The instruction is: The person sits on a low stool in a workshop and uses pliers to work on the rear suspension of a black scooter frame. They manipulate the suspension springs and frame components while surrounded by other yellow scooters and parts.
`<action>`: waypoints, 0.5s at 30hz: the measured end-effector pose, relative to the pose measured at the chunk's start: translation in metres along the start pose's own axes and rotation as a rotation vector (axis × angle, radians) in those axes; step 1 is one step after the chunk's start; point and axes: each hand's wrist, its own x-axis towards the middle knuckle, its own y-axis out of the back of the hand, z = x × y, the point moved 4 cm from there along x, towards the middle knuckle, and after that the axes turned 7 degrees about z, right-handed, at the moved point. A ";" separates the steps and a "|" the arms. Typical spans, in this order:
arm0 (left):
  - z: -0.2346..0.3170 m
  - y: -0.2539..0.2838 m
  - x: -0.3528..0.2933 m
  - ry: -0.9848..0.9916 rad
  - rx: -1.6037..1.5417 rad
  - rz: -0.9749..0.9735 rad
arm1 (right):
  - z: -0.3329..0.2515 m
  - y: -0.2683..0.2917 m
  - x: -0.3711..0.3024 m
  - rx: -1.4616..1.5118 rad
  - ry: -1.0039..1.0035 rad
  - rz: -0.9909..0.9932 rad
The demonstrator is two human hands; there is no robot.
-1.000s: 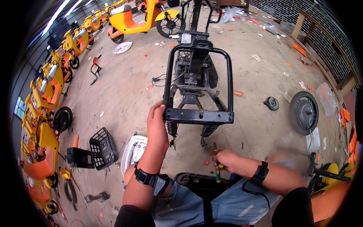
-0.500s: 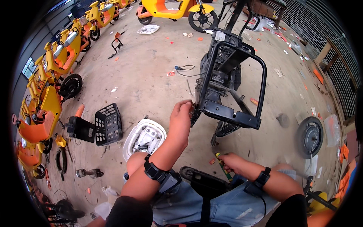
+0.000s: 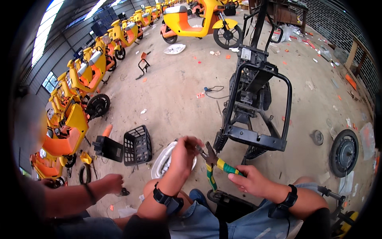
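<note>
My right hand [image 3: 250,181] grips one yellow-and-green handle of a pair of pliers [image 3: 218,161]; the handles are spread and the other one hangs free. My left hand [image 3: 184,153] is closed beside the plier jaws, its fingertips around a small greyish piece I cannot make out. Just beyond the pliers stands a bare black scooter frame [image 3: 254,136] with a tubular loop at its near end and coil shock absorbers under it. Below my left hand lies a white plastic tray-like shell [image 3: 158,164] with small parts in it, partly hidden by my arm.
At left, a co-worker's hand [image 3: 113,184] reaches in near a small dark part. A black plastic basket [image 3: 137,145] and a black box [image 3: 108,149] lie on the floor. A wheel [image 3: 344,153] rests at right. Yellow scooters [image 3: 67,127] line the left side; litter dots the floor.
The pliers have come up from low between my legs to in front of me, handles spread. My left hand has left the shock absorber area and moved toward the jaws. A co-worker has appeared at left.
</note>
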 end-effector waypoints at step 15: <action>-0.028 -0.080 -0.062 0.180 0.120 -0.405 | -0.026 0.024 -0.024 0.200 0.200 0.087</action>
